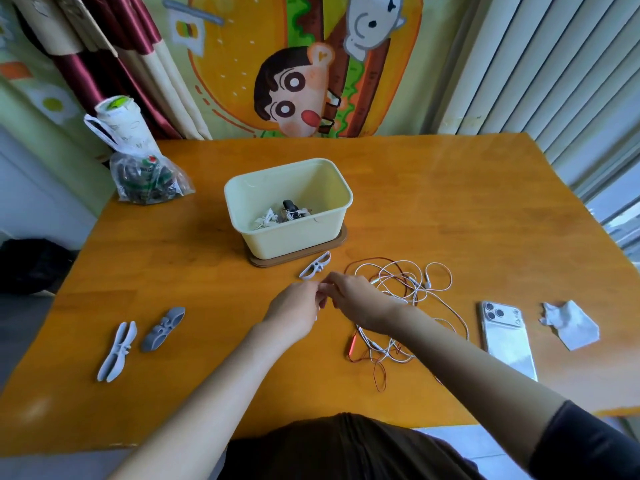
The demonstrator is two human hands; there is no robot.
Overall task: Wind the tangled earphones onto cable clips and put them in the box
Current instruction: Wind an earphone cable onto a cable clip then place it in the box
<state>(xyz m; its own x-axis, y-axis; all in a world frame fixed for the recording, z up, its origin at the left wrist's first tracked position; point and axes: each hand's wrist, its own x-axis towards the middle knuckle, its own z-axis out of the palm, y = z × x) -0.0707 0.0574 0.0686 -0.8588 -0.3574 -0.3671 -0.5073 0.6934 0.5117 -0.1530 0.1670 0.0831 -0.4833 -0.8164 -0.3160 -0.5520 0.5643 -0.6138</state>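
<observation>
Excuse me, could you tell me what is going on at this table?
A person at the wooden table is sorting earphones. The left hand and right hand meet fingertip to fingertip beside the tangled earphones, white and red; whether they hold a cable is unclear. One cable clip lies in front of the box, which already holds wound earphones. A pale clip and a grey clip lie at the left.

Box (294, 241) ahead; earphones (412, 280) right; tabletop (207, 271) open left-centre.
</observation>
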